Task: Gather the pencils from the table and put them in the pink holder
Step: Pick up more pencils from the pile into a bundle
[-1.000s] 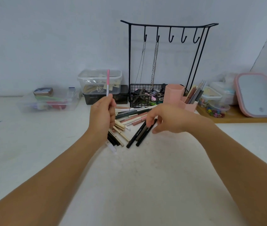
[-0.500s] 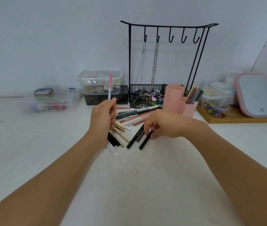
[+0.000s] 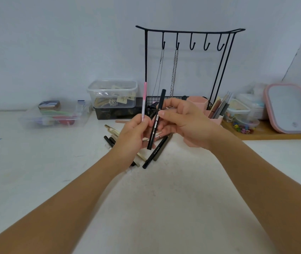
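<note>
My left hand [image 3: 130, 139] grips a pink and white pencil [image 3: 144, 99] upright above the pile. Close beside it, my right hand [image 3: 184, 123] pinches a black pencil [image 3: 156, 120] with white lettering, held nearly upright. Under both hands lies a pile of pencils [image 3: 157, 150] on the white table [image 3: 155, 208], black, beige and pinkish ones, partly hidden by my hands. The pink holder [image 3: 200, 103] stands behind my right hand, with several pencils in its right-hand compartment.
A black wire jewellery stand [image 3: 188, 57] with chains rises behind the holder. Stacked clear and dark boxes [image 3: 113, 99] and a flat clear box [image 3: 54, 116] sit at the back left. At the right a pink-rimmed mirror [image 3: 291, 109] and small containers rest on a wooden tray [image 3: 274, 133].
My right hand picked a black pencil off the pile and lifted it up next to the left hand. The left hand kept the pink pencil raised and shifted slightly right.
</note>
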`<state>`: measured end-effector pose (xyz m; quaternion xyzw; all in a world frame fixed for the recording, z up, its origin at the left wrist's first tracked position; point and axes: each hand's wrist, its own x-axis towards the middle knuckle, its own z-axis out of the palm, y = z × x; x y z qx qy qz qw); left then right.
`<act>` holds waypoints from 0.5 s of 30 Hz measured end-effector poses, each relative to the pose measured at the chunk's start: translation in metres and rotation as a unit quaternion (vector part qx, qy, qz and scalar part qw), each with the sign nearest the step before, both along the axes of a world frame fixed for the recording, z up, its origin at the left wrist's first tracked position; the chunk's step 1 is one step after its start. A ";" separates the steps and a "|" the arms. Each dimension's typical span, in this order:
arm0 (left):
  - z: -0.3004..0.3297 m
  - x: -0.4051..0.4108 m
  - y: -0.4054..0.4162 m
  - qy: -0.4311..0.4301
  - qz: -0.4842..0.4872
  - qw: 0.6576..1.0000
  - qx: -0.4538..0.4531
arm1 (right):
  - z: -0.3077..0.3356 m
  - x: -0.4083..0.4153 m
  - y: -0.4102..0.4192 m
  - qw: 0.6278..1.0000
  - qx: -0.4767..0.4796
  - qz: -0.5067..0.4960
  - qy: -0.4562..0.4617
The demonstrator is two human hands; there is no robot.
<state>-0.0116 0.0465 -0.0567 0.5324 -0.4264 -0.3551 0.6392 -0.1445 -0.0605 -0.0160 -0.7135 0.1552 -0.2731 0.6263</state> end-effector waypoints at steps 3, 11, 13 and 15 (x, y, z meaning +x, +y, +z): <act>0.000 -0.002 0.003 0.021 -0.040 0.999 0.014 | -0.003 0.000 -0.004 0.999 -0.025 -0.030 0.003; -0.002 -0.008 0.003 -0.003 -0.062 0.997 0.051 | -0.013 0.005 -0.003 0.996 -0.063 -0.046 0.049; 0.002 -0.003 0.002 0.006 -0.020 0.999 0.038 | -0.011 0.003 -0.003 0.996 -0.048 -0.060 0.042; 0.006 0.005 0.001 0.036 0.022 0.999 0.031 | -0.011 -0.003 -0.009 0.981 -0.147 -0.093 0.085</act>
